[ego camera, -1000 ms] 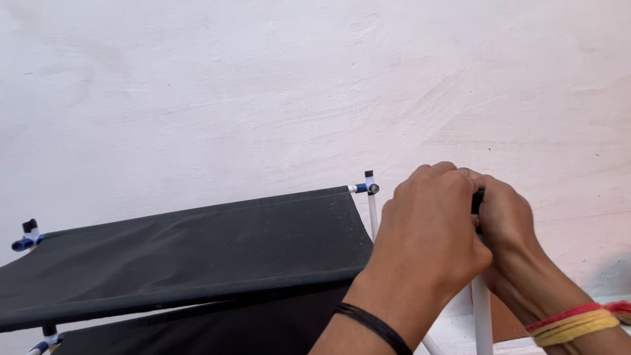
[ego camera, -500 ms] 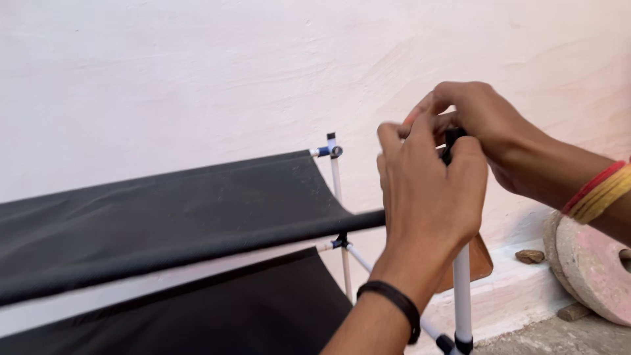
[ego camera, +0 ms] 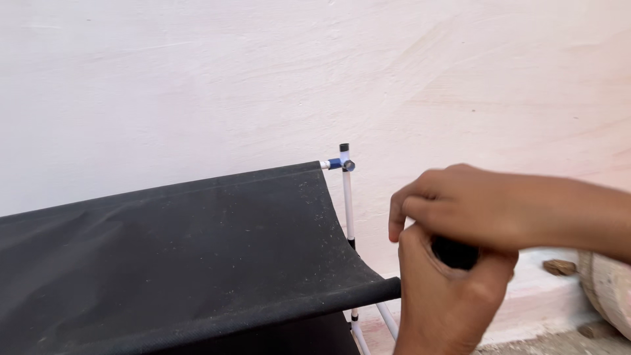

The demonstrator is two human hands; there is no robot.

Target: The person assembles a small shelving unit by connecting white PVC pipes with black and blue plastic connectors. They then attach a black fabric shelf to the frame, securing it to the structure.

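My left hand (ego camera: 447,302) and my right hand (ego camera: 460,200) are clasped together around a small black part (ego camera: 453,253) at the lower right; only a dark patch of it shows between the fingers. The left hand comes up from below, the right reaches in from the right edge above it. Just left of them ends the front bar of a black fabric shelf (ego camera: 177,250), which hangs on a rack of white tubes. The rear white upright tube (ego camera: 346,197) carries a blue connector (ego camera: 338,164) at its top.
A pale pink plastered wall (ego camera: 263,79) stands right behind the rack. At the lower right edge lie a round stone-like disc (ego camera: 608,289) and a small brown stone (ego camera: 560,267) on the wall's base ledge.
Both hands have dropped lower and to the right in the view, still closed together on the black part. The white tube under them is out of sight; the view has shifted.
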